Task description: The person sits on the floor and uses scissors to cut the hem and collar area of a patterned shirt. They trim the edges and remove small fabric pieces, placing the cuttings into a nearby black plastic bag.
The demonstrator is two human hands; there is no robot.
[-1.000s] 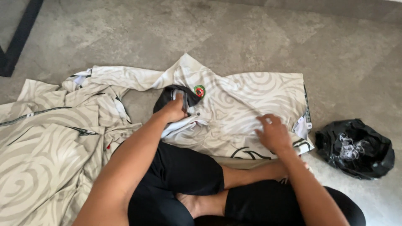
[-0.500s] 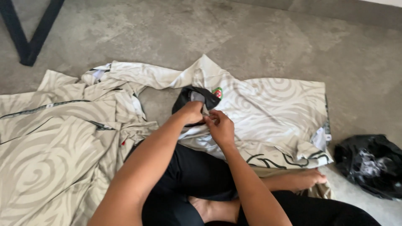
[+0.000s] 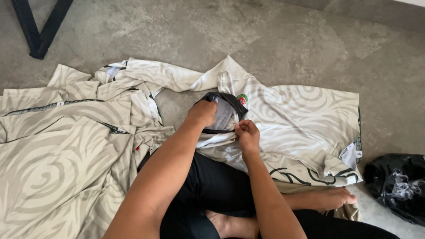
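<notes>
Far left: black strap (image 3: 39, 27) lies on the grey concrete floor (image 3: 186, 31).
Left: pile of cream swirl-print garments (image 3: 57, 150), crumpled on the floor.
Left hand (image 3: 202, 113): closed, gripping the jersey's black collar (image 3: 226, 101).
Right hand (image 3: 247, 135): fingers pinch the fabric just below the collar.
Jersey (image 3: 305, 124): cream swirl-print, spread on the floor across the person's crossed legs.
Far right: black plastic bag (image 3: 396, 188), just beside the jersey hem.

Grey stone floor (image 3: 287, 40) bears patterned shirts (image 3: 305, 119) and a black bag (image 3: 394, 186).
</notes>
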